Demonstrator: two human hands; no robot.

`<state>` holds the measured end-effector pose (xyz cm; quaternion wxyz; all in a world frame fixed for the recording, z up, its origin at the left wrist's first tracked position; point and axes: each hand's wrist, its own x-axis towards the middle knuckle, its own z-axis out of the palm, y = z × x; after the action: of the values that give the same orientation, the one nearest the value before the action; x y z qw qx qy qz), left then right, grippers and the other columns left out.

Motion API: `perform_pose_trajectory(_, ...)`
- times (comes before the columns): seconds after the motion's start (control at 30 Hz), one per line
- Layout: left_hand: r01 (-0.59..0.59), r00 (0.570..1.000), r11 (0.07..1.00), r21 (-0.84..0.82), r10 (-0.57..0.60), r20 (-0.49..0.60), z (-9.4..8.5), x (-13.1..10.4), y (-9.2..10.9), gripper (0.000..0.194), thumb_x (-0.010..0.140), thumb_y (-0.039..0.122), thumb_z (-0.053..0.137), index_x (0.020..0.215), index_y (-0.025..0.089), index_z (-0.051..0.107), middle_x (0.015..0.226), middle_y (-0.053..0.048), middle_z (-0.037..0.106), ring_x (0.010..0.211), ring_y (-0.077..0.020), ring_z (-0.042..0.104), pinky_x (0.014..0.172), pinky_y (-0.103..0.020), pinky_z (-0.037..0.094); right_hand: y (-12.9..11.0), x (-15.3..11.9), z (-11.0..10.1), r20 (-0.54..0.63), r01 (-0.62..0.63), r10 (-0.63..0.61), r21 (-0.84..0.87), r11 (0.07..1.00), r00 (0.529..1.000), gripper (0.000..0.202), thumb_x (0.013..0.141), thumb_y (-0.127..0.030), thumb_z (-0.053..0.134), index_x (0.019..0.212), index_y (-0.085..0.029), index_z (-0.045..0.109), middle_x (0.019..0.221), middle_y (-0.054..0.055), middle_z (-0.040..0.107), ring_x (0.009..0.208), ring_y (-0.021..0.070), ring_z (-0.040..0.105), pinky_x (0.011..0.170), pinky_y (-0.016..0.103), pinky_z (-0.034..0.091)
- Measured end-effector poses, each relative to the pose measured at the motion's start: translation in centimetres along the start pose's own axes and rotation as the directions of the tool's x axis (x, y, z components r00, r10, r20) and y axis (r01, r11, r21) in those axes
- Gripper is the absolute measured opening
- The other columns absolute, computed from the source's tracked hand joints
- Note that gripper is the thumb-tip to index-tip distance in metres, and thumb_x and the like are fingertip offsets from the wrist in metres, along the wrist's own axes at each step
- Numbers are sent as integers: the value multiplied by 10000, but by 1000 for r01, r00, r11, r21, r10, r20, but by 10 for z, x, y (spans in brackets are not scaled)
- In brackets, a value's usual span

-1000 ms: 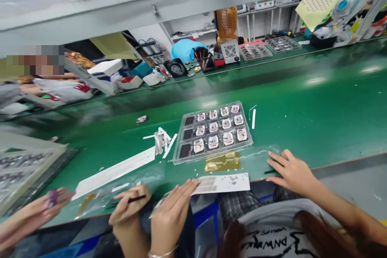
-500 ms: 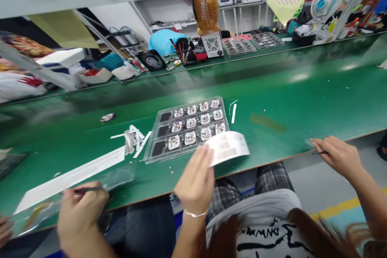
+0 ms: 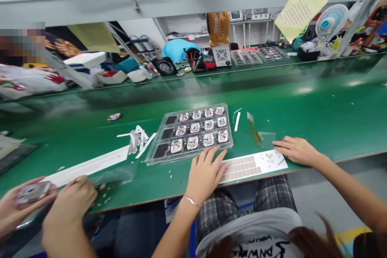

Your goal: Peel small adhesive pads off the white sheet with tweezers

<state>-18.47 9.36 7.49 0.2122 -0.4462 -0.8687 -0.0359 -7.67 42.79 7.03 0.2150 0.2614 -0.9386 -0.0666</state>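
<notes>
A white sheet (image 3: 242,169) with rows of small beige rectangular stickers lies at the table's front edge. My left hand (image 3: 204,175) rests on its left end, fingers spread, holding nothing. At the sheet's right end is my right hand (image 3: 298,151), its fingertips by a piece of clear film (image 3: 267,140). A thin dark tool, apparently tweezers (image 3: 281,161), sticks out beneath that hand; most of it is hidden. Small loose bits are scattered on that end. Behind my left hand stands a clear plastic tray (image 3: 155,161) with rows of small white-and-metal square parts (image 3: 192,142).
At left, a co-worker's hands (image 3: 71,201) hold a square metal part (image 3: 34,192). White strips (image 3: 138,139) and a long white sheet (image 3: 90,165) lie between us. An amber strip (image 3: 253,129) and white strip (image 3: 237,121) lie beyond my sheet. A shelf (image 3: 181,74) runs behind.
The sticker sheet, held up and bent in my left hand before, now lies flat on the table. My left hand has opened. My right hand has moved left to the sheet.
</notes>
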Motion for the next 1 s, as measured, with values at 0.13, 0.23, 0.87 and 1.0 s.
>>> perform_pose_trajectory(0.13, 51, 998, 999, -9, -51, -41, 7, -4, -1, 281, 832, 357, 553, 1089, 262, 617, 1179, -56, 601, 1039, -288, 513, 772, -415, 409, 7, 3, 6, 41, 18, -22, 92, 996, 999, 288, 826, -90, 465, 994, -184, 679, 1145, 32, 662, 857, 200, 548, 636, 288, 497)
perform_pose_trajectory(0.23, 71, 994, 995, -77, -77, -81, 11, -3, 6, 308, 848, 345, 528, 1132, 243, 587, 1172, -69, 602, 1047, -276, 514, 820, -427, 406, 13, 2, 5, 65, 17, -30, 182, 983, 997, 311, 826, -104, 450, 1029, -181, 674, 1177, 18, 646, 874, 228, 522, 659, 329, 503)
perform_pose_trajectory(0.87, 67, 991, 953, -296, -98, -93, 21, -17, 88, 461, 848, 490, 481, 1231, 241, 538, 1279, -63, 558, 1203, -283, 460, 1079, -502, 190, -44, 22, -38, -121, -264, 301, 254, 931, 946, 130, 855, -130, 528, 757, -193, 586, 1114, 84, 663, 825, 225, 524, 711, 389, 472)
perform_pose_trajectory(1.0, 28, 996, 958, -284, -50, -71, 18, -6, 88, 463, 864, 472, 461, 1258, 236, 517, 1317, -57, 527, 1201, -264, 467, 1093, -513, 163, -43, 31, -43, -224, -306, 399, 357, 883, 889, 182, 901, -177, 477, 736, -201, 550, 1089, 88, 670, 889, 234, 536, 788, 416, 450)
